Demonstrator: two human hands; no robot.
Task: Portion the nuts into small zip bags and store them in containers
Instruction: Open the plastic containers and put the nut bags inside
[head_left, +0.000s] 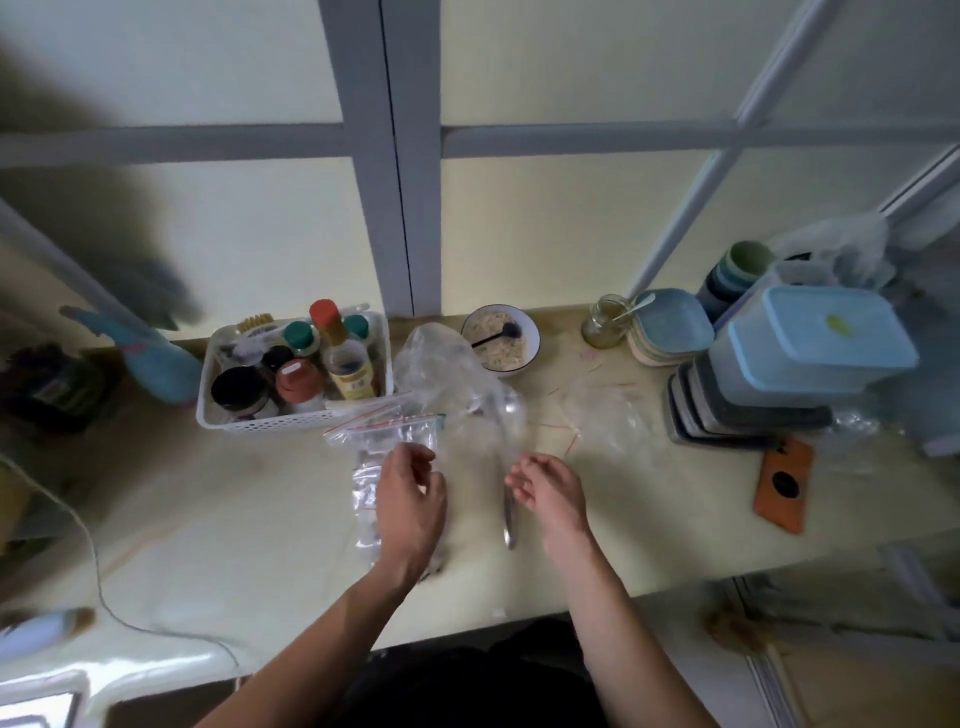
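left hand (410, 499) over zip bags (387, 447) | right hand (545, 488) loose, empty | bowl (501, 340) behind

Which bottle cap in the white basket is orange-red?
The tallest bottle's cap, at the back of the white basket; its neighbours are green.

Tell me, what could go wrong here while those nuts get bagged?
Three things, probably. The small zip bags are clear, limp and piled together, so one could slip or tip while being filled. The bowl sits behind the big crumpled plastic bag, so reaching over might snag it and spill. The stack of containers at the right looks uneven and might topple if one is pulled out.
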